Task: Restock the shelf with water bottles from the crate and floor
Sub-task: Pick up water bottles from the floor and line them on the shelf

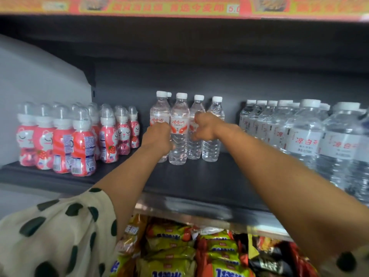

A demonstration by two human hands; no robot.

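Light is soft and even, seems to come from in front and above, so the dark shelf (199, 176) back stays murky under the overhang. No hard shadows anywhere. Water bottles (179, 126) in the middle are the sharpest bit; the banner (179, 7) up top is smeared (text barely readable) and the polka-dot sleeve (56, 232) is soft. Wide lens bends the edges, right-hand big bottles (339, 146) bulge and blur.

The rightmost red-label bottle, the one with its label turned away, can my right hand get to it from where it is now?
Probably yes. The right hand is already at the bottle beside it, and the rightmost bottle stands just to its right with bare shelf in front and a gap before the grey-label bottles.
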